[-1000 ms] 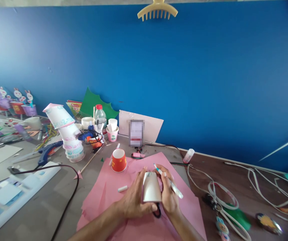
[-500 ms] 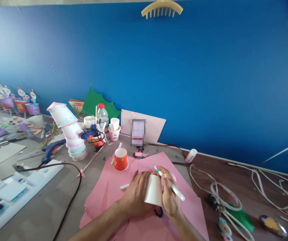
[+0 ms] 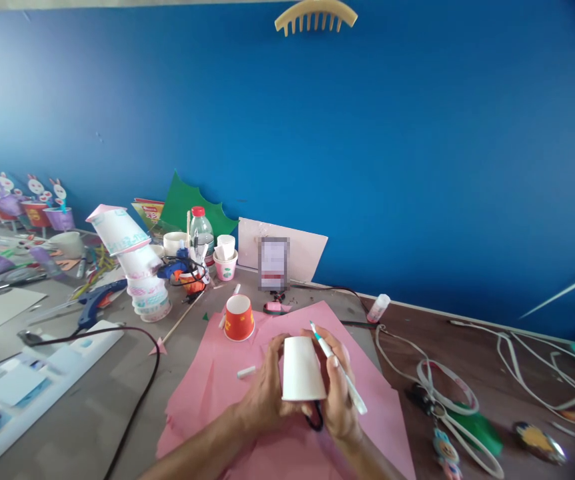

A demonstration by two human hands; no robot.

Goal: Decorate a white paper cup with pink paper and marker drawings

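Above pink paper on the near worktop, a person's left hand wraps its fingers around a white cup; the right hand pinches an uncapped marker at its right. A slackened hold could let the tip streak the cup.

White cup now plain side up

White paper cup in the left fingers, teal-tipped marker in the right fingers, over pink paper.
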